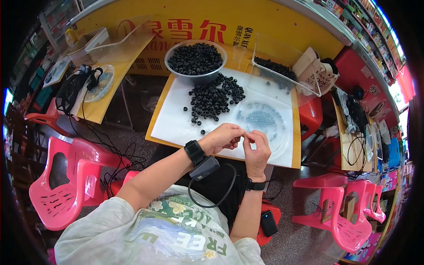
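Here left hand (pixel 224 138) and right hand (pixel 256 148) fingertips pinched together at table (pixel 176 126) near edge; black beads (pixel 212 99) straight ahead, nearer left hand; pinched item too small to tell.

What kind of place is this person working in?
Probably a small shop used as a workspace. Shelves of goods run along the far wall, pink plastic chairs stand around low yellow tables, and a bowl of black beads sits in front.

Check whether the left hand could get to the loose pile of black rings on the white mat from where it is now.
Probably yes. The left hand is at the mat's near edge, pinched together with the right hand; the black rings lie just beyond on the white mat, with nothing between.
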